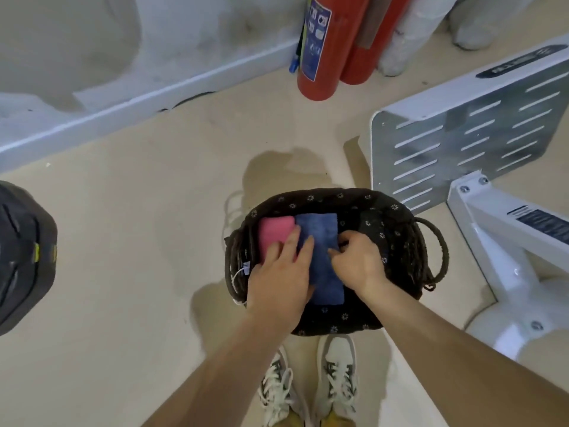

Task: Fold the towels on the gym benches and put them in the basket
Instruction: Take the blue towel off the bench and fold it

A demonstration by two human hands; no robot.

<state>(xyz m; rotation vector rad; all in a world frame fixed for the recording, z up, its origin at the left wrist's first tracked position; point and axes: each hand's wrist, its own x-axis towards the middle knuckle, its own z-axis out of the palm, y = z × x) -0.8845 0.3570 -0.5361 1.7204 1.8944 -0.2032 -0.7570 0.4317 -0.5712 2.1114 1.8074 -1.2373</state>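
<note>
Open floor (138,241) left of basket (338,197), white bench frame (455,143) close beside its right side, pink towel (274,232) and blue towel (320,229) filling left half, right half free.

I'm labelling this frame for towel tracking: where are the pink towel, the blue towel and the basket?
pink towel (274,232), head view, its uncovered far end.
blue towel (318,229), head view, its uncovered far half.
basket (323,197), head view, flowered lining on the far rim.

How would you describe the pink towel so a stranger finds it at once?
On the floor stands a dark basket with small flowers, beside a white metal frame. Two folded towels lie inside it. The pink towel is the left one, beside the blue towel.
</note>
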